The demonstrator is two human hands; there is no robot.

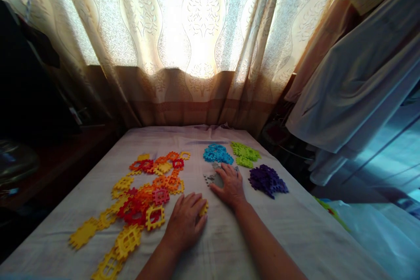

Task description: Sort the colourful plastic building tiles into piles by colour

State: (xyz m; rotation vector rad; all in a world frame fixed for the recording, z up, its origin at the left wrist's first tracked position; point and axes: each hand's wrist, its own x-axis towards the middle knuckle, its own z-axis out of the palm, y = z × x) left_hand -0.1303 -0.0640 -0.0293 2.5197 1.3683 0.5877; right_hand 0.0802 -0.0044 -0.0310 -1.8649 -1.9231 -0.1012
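My right hand (230, 183) lies with its fingers spread over a small group of grey toothed pieces (215, 178), partly covering them. To its left, my left hand (187, 218) rests palm down on the cloth, fingers extended, and a yellow piece (204, 208) shows from under its fingers. Beside my left hand spreads a large scatter of red pieces (134, 209), orange pieces (172, 182) and yellow pieces (127, 240), some with window-like openings. Beyond my right hand is a blue pile (218, 153), with a lime green pile (244, 154) and a dark purple pile (267, 179) to the right.
A pale cloth (223, 245) covers the surface. Patterned curtains (203, 22) hang behind it. Light garments (354, 87) hang at the right, above a translucent plastic sheet (377, 227). A dark object (29, 78) stands at the left.
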